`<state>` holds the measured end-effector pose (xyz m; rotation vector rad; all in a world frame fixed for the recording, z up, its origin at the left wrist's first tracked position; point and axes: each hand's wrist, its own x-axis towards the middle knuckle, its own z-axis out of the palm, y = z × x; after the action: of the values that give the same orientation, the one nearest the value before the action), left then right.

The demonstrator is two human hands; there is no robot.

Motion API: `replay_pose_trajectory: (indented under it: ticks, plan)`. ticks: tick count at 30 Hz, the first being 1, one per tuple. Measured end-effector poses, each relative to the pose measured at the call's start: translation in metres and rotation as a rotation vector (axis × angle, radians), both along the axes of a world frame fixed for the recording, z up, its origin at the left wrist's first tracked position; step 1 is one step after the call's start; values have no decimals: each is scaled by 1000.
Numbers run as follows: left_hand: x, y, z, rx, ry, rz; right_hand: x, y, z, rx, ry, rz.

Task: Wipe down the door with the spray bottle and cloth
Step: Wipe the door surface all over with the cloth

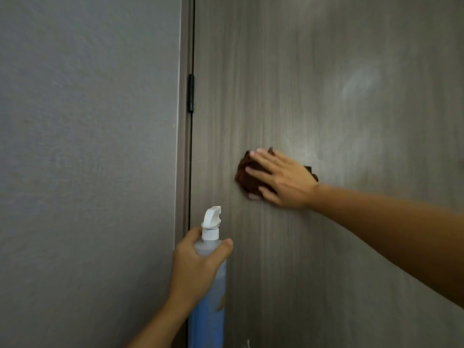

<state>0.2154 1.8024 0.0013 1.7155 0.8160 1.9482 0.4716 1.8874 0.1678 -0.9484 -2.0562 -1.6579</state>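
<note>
A grey-brown wood-grain door (326, 96) fills the right of the view. My right hand (281, 179) lies flat on a crumpled dark brown cloth (247, 172) and presses it against the door's left part at mid height. My left hand (198, 264) is wrapped around the neck of a spray bottle (208, 297) with blue liquid and a white trigger head. The bottle stands upright, lower than the cloth and close to the door's hinge edge.
A grey wall (88, 146) takes up the left half. The door frame (184, 146) runs vertically between wall and door, with a black hinge (191, 92) on it. A pale smear of light (361, 79) shows on the door's upper right.
</note>
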Motion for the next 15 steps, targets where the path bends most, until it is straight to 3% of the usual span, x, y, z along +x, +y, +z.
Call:
replay_pose_trajectory:
  ticks: [3, 6, 9, 15]
  plan:
    - [-2, 4, -3, 16, -9, 8, -11, -2, 34, 21, 341, -8]
    - [-4, 6, -4, 28, -20, 17, -29, 1, 29, 29, 496, 1]
    - [-5, 8, -4, 20, -31, 18, -39, 3, -5, 22, 449, 27]
    - [-5, 6, -6, -6, -23, 31, -41, 12, -90, -104, 80, 57]
